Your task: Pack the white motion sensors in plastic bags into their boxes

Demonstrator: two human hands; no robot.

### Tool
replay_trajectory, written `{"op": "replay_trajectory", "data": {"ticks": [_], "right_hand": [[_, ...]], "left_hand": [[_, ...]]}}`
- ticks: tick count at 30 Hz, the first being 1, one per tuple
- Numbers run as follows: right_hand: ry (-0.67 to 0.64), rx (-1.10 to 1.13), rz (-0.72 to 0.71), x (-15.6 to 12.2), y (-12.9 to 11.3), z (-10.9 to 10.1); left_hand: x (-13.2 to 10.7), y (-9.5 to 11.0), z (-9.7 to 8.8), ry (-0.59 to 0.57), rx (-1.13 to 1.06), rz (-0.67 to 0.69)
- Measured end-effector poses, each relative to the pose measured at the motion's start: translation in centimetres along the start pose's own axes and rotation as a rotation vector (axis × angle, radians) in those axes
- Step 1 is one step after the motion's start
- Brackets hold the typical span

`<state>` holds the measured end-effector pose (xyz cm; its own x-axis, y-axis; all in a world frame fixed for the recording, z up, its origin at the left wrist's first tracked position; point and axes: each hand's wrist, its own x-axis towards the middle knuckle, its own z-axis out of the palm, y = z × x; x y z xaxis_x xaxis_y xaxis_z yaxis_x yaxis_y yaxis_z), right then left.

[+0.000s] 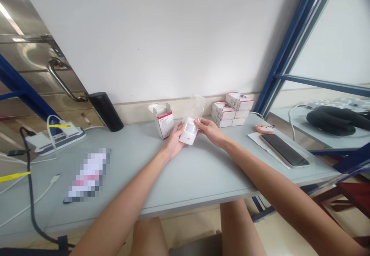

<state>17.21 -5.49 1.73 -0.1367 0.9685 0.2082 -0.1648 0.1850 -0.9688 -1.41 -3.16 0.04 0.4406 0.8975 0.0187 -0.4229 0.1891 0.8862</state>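
My left hand (175, 142) and my right hand (209, 130) both grip a white plastic device (188, 131) with a small red mark on its front. It sits in the lower end of a clear plastic bag (196, 107), whose upper part stands up loosely. The device is held a little above the pale grey table (138, 171). Just left of my left hand, an open white carton with a red band (164, 122) stands on the table, its flaps up. My left hand is very close to it, possibly touching it.
Several small white-and-red boxes (231, 111) are stacked against the wall. To the right, a black smartphone (285, 150) lies on white paper near an orange trinket (263, 128). On the left are a black cylinder (105, 111), a pixelated flat item (88, 175) and a cabled white device (54, 142).
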Motion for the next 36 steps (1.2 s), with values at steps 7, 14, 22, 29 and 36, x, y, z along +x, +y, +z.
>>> {"op": "replay_trajectory", "data": {"ticks": [7,14,22,29,36], "right_hand": [[0.108,-0.179,-0.149,0.2,0.3,0.3],[-0.027,-0.303,-0.196,0.3,-0.1,-0.4],[-0.124,-0.49,-0.185,0.5,0.0,-1.6],[-0.085,-0.486,-0.177,0.4,-0.4,-1.4],[-0.2,-0.757,-0.237,0.6,1.2,-1.2]], "left_hand": [[0.9,-1.3,-1.1,0.056,0.28,0.157],[1.0,-0.7,-1.3,0.113,0.292,0.245],[1.6,-0.6,-1.7,0.163,0.58,0.383],[1.4,-0.8,-2.2,0.078,0.736,0.307],[-0.4,0.4,-0.7,-0.018,0.614,0.349]]}}
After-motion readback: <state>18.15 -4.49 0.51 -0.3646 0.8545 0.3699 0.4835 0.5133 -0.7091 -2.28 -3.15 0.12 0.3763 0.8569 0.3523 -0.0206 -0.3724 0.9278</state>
